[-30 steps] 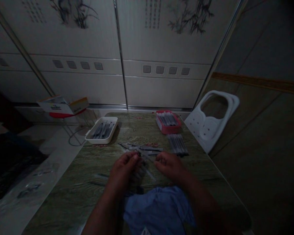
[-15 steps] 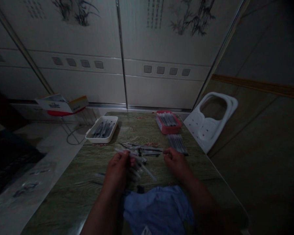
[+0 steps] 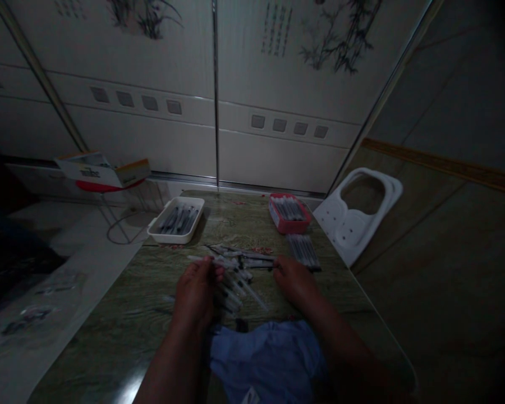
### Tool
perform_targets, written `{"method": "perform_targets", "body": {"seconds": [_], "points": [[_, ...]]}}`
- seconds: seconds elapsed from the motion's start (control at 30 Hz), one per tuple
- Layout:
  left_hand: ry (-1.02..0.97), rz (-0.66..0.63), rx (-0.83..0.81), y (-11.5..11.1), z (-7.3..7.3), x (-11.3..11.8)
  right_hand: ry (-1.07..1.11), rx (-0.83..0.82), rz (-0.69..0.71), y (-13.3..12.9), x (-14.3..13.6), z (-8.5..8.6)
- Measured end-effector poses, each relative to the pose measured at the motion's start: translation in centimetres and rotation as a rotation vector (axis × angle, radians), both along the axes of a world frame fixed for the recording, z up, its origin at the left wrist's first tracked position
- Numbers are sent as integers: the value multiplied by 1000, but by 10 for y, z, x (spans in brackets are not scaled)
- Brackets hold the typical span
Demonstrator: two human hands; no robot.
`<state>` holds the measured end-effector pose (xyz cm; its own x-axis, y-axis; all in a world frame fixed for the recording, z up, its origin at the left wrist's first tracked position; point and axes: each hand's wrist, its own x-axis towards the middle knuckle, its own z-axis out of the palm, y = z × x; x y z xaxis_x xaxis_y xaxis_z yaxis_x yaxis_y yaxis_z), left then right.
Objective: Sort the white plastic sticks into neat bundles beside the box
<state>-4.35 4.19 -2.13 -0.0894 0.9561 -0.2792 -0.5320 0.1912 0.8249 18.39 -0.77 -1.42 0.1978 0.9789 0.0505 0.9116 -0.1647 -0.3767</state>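
A loose pile of translucent pens with dark parts (image 3: 239,278) lies on the wood-grain table between my hands. My left hand (image 3: 197,283) is closed, fingertips pinched on a pale, translucent pen (image 3: 194,258) whose end sticks out to the left. Across the pile, my right hand (image 3: 292,278) is closed too, its thumb and fingers at the right end of a pen (image 3: 258,257). The hand covers that end. Just beyond my right hand, a neat row of pens (image 3: 303,249) lies side by side. The dim light blurs fine detail.
A white tray (image 3: 155,231) of pens stands at the table's far left, a red basket (image 3: 292,225) of pens at the far right. Blue cloth (image 3: 269,353) lies at the near edge. A white folding chair (image 3: 353,224) leans at the right; an open carton (image 3: 105,171) sits on a red stool.
The view has tilted slightly. Both hands have shifted a little to the left, still pinched. Little else has moved in the pile.
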Motion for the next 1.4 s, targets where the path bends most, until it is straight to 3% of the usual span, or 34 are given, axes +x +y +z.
{"method": "perform_targets", "body": {"seconds": [0.2,0.4,0.93,1.2,1.4], "points": [[-11,4,15,0,-1,-1,34,-46,45,3,-2,-9],[-8,7,5,1,-1,-1,41,-86,32,3,3,-3],[-61,-11,13,1,-3,-1,-211,-375,348,39,-17,30],[-109,-20,8,2,-4,-2,-211,-370,393,24,-11,47],[-114,15,-10,1,-1,0,-100,-241,505,10,-8,79]]}}
